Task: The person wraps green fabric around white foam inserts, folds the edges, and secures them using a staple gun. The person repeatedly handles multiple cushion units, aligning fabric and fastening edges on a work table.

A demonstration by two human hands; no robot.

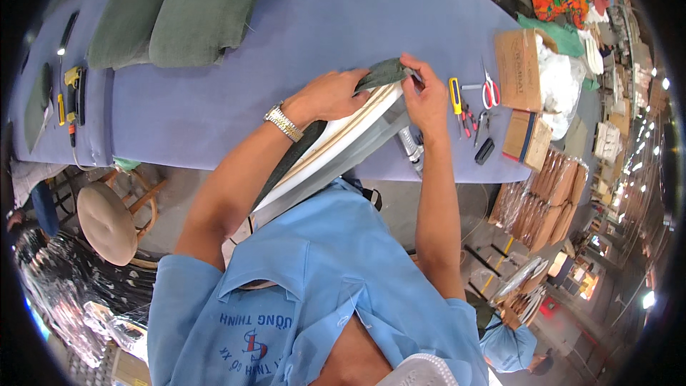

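Note:
A long, slightly curved panel (336, 146) with a white padded edge and a tan line along it leans between my arms, its lower end against my blue shirt. Dark green fabric (386, 73) wraps over its far tip. My left hand (334, 95) is closed on this fabric from the left, fingers curled over the panel's edge. At the tip's right corner, my right hand (424, 96) pinches the fabric between thumb and fingers. A dark strip of cloth (296, 157) runs along the panel's left side. Beside my right wrist lies a silver metal tool (411, 146), partly hidden.
Folded green fabric pieces (200, 14) lie on the blue-covered table (307, 21). A yellow-and-black staple gun (75, 89) is at left. Scissors (490, 91), a yellow-handled screwdriver (455, 96) and pliers sit right, near a cardboard box (518, 70). A round stool (107, 221) stands below.

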